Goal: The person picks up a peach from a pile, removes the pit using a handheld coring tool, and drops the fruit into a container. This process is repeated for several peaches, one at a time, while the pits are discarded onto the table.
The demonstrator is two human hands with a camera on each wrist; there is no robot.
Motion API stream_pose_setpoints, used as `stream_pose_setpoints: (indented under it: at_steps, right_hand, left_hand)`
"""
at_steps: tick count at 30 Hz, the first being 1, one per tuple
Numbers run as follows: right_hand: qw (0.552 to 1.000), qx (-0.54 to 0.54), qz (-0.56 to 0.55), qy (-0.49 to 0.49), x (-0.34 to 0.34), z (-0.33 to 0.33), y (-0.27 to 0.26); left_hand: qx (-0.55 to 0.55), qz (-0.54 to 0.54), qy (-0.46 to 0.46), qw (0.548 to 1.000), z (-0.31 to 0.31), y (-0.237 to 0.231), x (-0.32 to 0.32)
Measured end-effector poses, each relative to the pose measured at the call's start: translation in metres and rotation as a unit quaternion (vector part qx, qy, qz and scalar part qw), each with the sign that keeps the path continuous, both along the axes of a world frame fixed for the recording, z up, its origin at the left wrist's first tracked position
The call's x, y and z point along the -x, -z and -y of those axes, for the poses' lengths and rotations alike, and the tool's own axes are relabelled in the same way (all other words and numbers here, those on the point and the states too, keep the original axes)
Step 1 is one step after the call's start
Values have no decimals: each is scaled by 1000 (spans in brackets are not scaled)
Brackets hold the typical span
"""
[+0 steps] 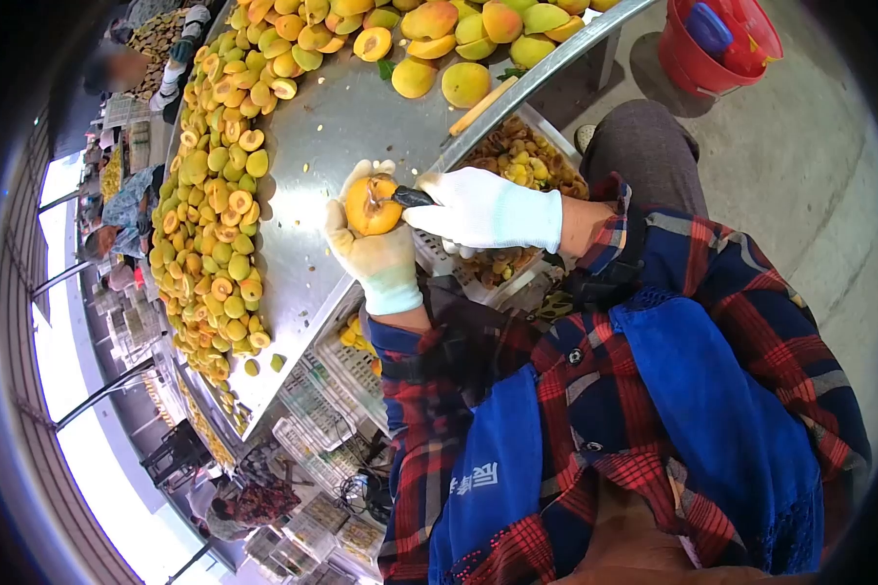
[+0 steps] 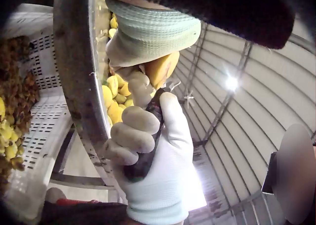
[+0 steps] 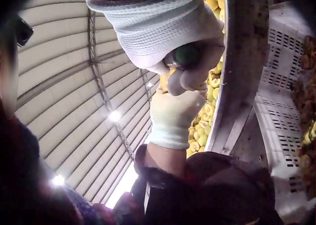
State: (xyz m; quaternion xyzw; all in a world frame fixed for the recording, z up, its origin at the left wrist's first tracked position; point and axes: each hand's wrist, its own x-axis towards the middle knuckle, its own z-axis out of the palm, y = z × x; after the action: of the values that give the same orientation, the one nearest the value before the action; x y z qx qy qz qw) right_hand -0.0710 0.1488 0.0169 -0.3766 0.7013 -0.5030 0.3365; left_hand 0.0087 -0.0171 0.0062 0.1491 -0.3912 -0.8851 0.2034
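Note:
My gloved left hand (image 1: 379, 257) grips a yellow-orange peach (image 1: 369, 218), its cut face turned up, over the metal table near the front edge. In my gloved right hand (image 1: 498, 209) is a black-handled pitting tool (image 1: 413, 197), whose thin metal tip meets the middle of the cut face. From the left wrist, the right fingers show wrapped round the dark handle (image 2: 148, 159), with the peach (image 2: 160, 70) just above. The right wrist view shows the green butt of the handle (image 3: 187, 55) poking out of the fist; the peach is mostly hidden there.
Peach halves (image 1: 226, 195) cover the table's (image 1: 307, 127) far side, and larger peaches (image 1: 465, 85) lie nearby. A wooden stick (image 1: 483, 105) rests at the edge. Below stands a white crate (image 2: 47, 106) of brown scraps and yellow pieces. A red bucket (image 1: 688, 58) stands on the floor.

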Motion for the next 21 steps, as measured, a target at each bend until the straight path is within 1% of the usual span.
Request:
stream_pose_setpoints:
  at_steps: [1,3,4,6,7,8,9,11,13,15,17,19,20,21]
  right_hand:
    - [1000,-1,0,-1,0,1,5]
    - [988,7,-152,9,0,3,10]
    - [988,6,-151,8,-1,3,12]
    - [997,1,-68,-44,2,0,2]
    - [997,1,-67,-45,4,-1,-4]
    - [990,-29,116,-77,6,-2,-10]
    - [947,-57,296,-106,7,-3,-13]
    - [944,-51,304,-114,8,-5,-14]
    - [941,-44,311,-122,11,-7,-15]
    - [946,-55,287,-138,13,-9,-15]
    - [941,-55,301,-143,17,-10,-11]
    - [936,-55,313,-150,14,-12,-10]
    - [941,-80,250,-215,10,-14,-11]
    - [937,-106,185,-278,4,-16,-11]
  left_hand:
    - [-4,1,7,1000,1,2,0]
    - [-9,3,14,1000,3,8,-1]
    - [6,19,0,1000,4,11,-1]
    - [20,35,-15,999,2,13,-2]
    - [65,48,-39,996,0,14,-3]
    - [110,61,-62,990,-3,13,-3]
    - [109,62,-62,990,-6,12,-4]
    - [184,102,-108,972,-11,7,-5]
    - [187,108,-114,970,-11,7,-4]
    - [190,114,-120,968,-12,8,-2]
    - [126,146,-130,973,-12,9,-1]
    - [134,153,-122,972,-11,9,-4]
    - [141,159,-110,971,-9,10,-5]
    - [22,118,-52,991,9,8,-4]
